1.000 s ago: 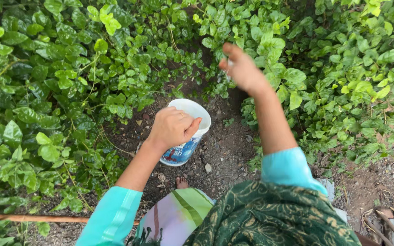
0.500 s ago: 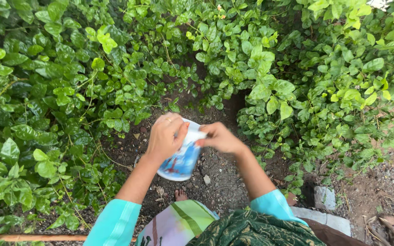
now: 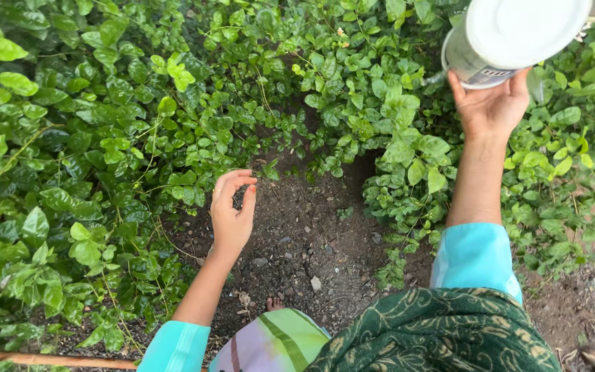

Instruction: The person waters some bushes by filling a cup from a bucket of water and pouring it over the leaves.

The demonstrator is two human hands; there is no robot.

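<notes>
We see the right hand (image 3: 492,103) at the upper right of the frame, fingers wrapped under a white round plastic container (image 3: 511,38), held up over the green leafy shrubs (image 3: 352,89). The left hand (image 3: 232,210) sits centre-left above the bare dark soil (image 3: 311,241), fingers curled loosely, thumb near fingertips; possibly pinching something tiny, we cannot tell. A turquoise sleeve (image 3: 475,258) shows at lower right.

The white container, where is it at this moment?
In the head view, the white container is at the top right, held up by the right hand above the green bushes.
</notes>
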